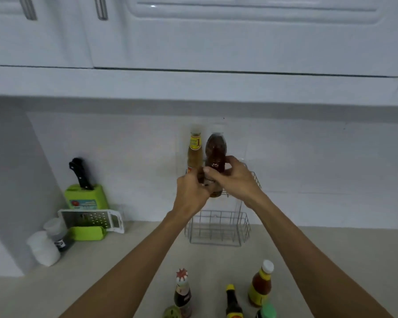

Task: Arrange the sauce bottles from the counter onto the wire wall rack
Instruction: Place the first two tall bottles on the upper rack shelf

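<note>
Both hands on one bottle at the upper rack tier.
Left hand (pixel 191 191) and right hand (pixel 233 177) both closed around the brown sauce bottle (pixel 215 152), upright at the top basket of the wire wall rack (pixel 218 228), just beside a yellow-label bottle (pixel 194 152). Lower basket holds nothing. More bottles on the counter (pixel 124 260): red-cap (pixel 182 292), yellow-cap (pixel 233 301), white-cap (pixel 261 283).

White glossy upper cabinets (pixel 216 37) span the top, two metal bar handles (pixel 100 8) at upper left. Below them, a white tiled wall (pixel 319 161). Beige countertop (pixel 115 267) runs along the bottom. At left, a white boxed column (pixel 12 180) projects from the wall. Light is dim, cool and even; soft shadow under the cabinets.
</note>
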